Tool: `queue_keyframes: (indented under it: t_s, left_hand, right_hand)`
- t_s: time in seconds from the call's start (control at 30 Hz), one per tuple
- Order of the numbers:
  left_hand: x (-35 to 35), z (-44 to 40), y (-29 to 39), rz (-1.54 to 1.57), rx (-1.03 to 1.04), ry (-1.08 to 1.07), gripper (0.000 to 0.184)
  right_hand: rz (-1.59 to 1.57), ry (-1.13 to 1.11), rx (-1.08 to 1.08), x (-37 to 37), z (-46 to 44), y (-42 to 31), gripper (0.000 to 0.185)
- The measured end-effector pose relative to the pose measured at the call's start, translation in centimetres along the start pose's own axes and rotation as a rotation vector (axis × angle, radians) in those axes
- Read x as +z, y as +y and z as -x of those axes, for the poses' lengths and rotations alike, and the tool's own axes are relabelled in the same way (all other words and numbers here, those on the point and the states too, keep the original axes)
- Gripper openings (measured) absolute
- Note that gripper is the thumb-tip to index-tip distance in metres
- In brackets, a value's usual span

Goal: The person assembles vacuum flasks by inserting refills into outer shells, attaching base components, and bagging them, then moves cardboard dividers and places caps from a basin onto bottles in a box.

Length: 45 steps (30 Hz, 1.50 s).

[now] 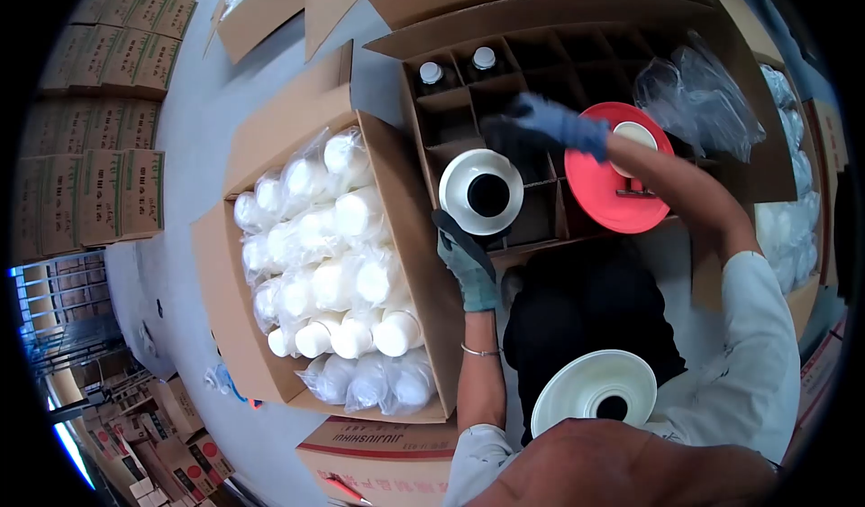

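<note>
Through the head camera I had the left hand (464, 259), in a green-grey glove with dark fingers, curled around the lower left edge of a white flared piece (483, 164), though part of that grip was hidden under the rim. The piece, round with a dark centre, was over the near left compartments of a divided carton (559, 25). The right hand (545, 121), in a blue glove, showed blurred above the middle compartments, beyond the white flared piece and to its right. I could not tell whether its fingers were spread, pressed together or pinching anything. Its forearm crossed over a red disc (595, 191), on which I saw a white round part (638, 132). In the far left compartments I counted two bottles (484, 59) with white caps, each in its own cell, and on the right side a crumpled clear plastic bag (698, 101) lay over the dividers. Left of the divided carton stood an open box (414, 255) packed with rows of white containers (315, 232) in clear film. I saw a second flared piece (577, 390) over the dark trousers (586, 318), a printed carton (378, 457) below the open box, and brown cartons (90, 191) stacked at the far left
</note>
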<state>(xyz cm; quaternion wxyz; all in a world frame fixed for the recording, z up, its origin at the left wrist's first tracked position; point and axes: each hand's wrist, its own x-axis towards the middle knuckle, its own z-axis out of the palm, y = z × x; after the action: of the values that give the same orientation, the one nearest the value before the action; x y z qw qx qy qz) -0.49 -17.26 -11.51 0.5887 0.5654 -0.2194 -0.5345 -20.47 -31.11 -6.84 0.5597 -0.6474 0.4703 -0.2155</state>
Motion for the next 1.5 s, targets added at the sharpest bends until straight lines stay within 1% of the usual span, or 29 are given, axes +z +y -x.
queue_keyframes:
  t_s: [0.03, 0.07, 0.1, 0.17, 0.27, 0.3, 0.4, 0.43, 0.53, 0.6, 0.67, 0.8, 0.83, 0.9, 0.97, 1.0, 1.03, 1.07, 1.1, 1.13, 1.17, 1.2, 1.23, 1.3, 1.37, 1.4, 1.43, 1.47, 1.5]
  left_hand:
    - [-0.3, -1.0, -0.9, 0.050, -0.122, -0.043, 0.051]
    - [-0.5, -1.9, -1.6, 0.094, -0.244, -0.089, 0.050]
    - [-0.4, -2.4, -2.4, 0.057, -0.322, -0.085, 0.041]
    - [-1.9, -3.1, -6.0, -0.633, 0.267, -0.198, 0.037]
    - [0.1, 0.1, -0.9, -0.632, 0.218, -0.110, 0.040]
    - [0.5, 0.9, 0.4, -0.630, 0.185, -0.075, 0.042]
    - [-0.1, 2.5, 1.5, -0.739, 0.395, 0.024, 0.046]
    - [-0.1, 3.1, 2.4, -0.690, 0.400, 0.005, 0.047]
    - [0.6, 3.6, 3.6, -0.483, 0.437, -0.090, 0.048]
    - [1.9, 4.2, 4.6, -0.344, 0.350, -0.170, 0.049]
    - [3.5, 4.8, 5.3, -0.233, 0.303, -0.241, 0.051]
    - [4.5, 7.0, 6.0, -0.182, 0.352, -0.402, 0.061]
    - [4.6, 8.8, 6.7, -0.145, 0.388, -0.436, 0.063]
    - [4.5, 11.6, 8.2, -0.074, 0.491, -0.572, 0.072]
    - [4.5, 14.7, 10.6, -0.184, 0.640, -0.602, 0.077]
    - [4.7, 16.1, 11.9, -0.238, 0.710, -0.619, 0.079]
    - [4.7, 16.8, 12.6, -0.278, 0.756, -0.599, 0.085]
    - [3.7, 18.3, 13.7, -0.186, 0.552, -0.620, 0.086]
    - [-1.4, 15.9, 10.0, -0.231, 0.443, -0.558, 0.084]
    - [-0.3, 19.1, 12.9, 0.020, 0.269, -0.588, 0.076]
    - [-0.2, 20.2, 14.3, 0.020, 0.277, -0.616, 0.078]
    - [-0.3, 20.9, 15.1, -0.072, 0.370, -0.641, 0.079]
    - [-0.2, 21.3, 16.0, -0.170, 0.489, -0.665, 0.081]
    - [0.4, 22.1, 17.6, -0.355, 0.765, -0.687, 0.084]
    - [1.1, 23.0, 18.6, -0.473, 0.962, -0.687, 0.089]
    - [1.2, 23.5, 19.0, -0.498, 1.013, -0.692, 0.091]
    - [2.2, 25.2, 20.2, -0.526, 0.971, -0.703, 0.095]
    - [1.4, 25.3, 19.9, -0.457, 0.844, -0.721, 0.094]
    - [1.2, 25.9, 19.9, -0.408, 0.771, -0.731, 0.094]
  right_hand:
    - [0.415, 0.364, -0.215, -1.3, -3.8, 3.6, 0.035]
    - [0.596, 0.494, -0.170, -3.3, -7.4, 4.6, 0.038]
    - [0.606, 0.375, 0.021, -5.1, -10.5, 5.0, 0.045]
    - [0.984, 0.470, -0.061, -5.7, -15.1, 8.1, 0.045]
    - [1.146, 0.546, -0.089, -4.3, -19.1, 13.7, 0.046]
    - [1.081, 0.533, -0.042, -3.9, -18.8, 13.3, 0.051]
    - [0.992, 0.507, -0.010, -4.4, -18.9, 13.3, 0.053]
    - [0.887, 0.480, -0.053, -4.9, -17.7, 12.1, 0.052]
    - [1.029, 0.565, -0.191, -5.6, -11.0, 5.0, 0.052]
    - [1.053, 0.668, -0.470, -6.9, -3.9, 0.5, 0.055]
    - [0.687, 0.517, -0.557, -8.5, 2.9, -3.5, 0.052]
    - [-0.581, 0.436, -0.309, -5.5, 14.4, -4.9, 0.023]
    - [-0.408, 0.407, -0.434, -5.1, 16.5, -2.7, 0.016]
    - [-0.565, 0.457, -0.413, -2.3, 19.7, -0.8, 0.013]
    - [-1.126, 0.388, -0.213, 0.2, 23.7, -2.1, 0.022]
    - [-1.122, 0.531, -0.149, 2.0, 25.0, -4.0, 0.025]
    - [-0.929, 0.451, -0.267, 2.5, 26.1, -4.0, 0.021]
    - [-0.735, 0.391, -0.398, 3.0, 27.2, -4.0, 0.019]
    - [-0.566, 0.349, -0.535, 3.5, 28.2, -4.0, 0.019]
    - [-0.241, 0.353, -0.601, 3.8, 29.4, -4.9, 0.024]
    - [0.104, 0.383, -0.622, 4.3, 30.2, -5.7, 0.029]
    - [-0.167, 0.383, -0.722, 6.3, 29.9, -4.0, 0.040]
    - [-0.663, 0.122, -0.532, 6.7, 31.0, -2.7, 0.047]
    - [-0.445, 0.207, -0.777, 7.9, 32.2, -5.6, 0.035]
    - [-0.750, -0.003, -0.551, 7.8, 33.0, -5.5, 0.027]
    - [-0.750, 0.017, -0.421, 8.0, 33.3, -5.4, 0.024]
    - [-0.591, -0.028, -0.260, 6.5, 37.1, -9.4, 0.024]
    - [-0.168, 0.238, -0.453, 9.1, 32.8, -4.3, 0.018]
    - [-0.203, 0.236, -0.381, 9.5, 32.9, -4.5, 0.019]
